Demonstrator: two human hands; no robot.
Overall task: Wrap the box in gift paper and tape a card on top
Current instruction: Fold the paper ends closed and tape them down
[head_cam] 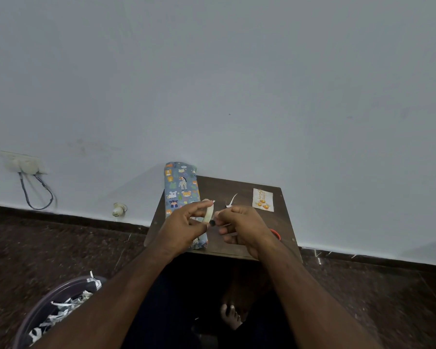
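Just below the middle of the frame stands a small dark brown wooden table (239, 245) against a pale grey wall. Along its left edge lies the long box wrapped in blue gift paper printed with cartoon animals (180, 187), its far end jutting past the table's back edge. Near the table's upper right corner lies a small white card with orange shapes and gold lettering (263, 199), flat and well apart from the box. Between box and card lies a thin white paper scrap (230, 202).

Above the table's near half, the left hand (184, 227) holds a cream-coloured roll of tape (209, 212), fingers curled round its rim. The right hand (244, 226) sits just beside it, thumb and forefinger pinched together at the roll's lower edge; whether they grip the tape end I cannot tell. A bit of red-orange loop (275, 233) shows behind the right wrist.

At lower left a dark round bin holding paper scraps (53, 311) stands on the dark floor. At far left a white wall socket with a blue cable (23, 165) shows
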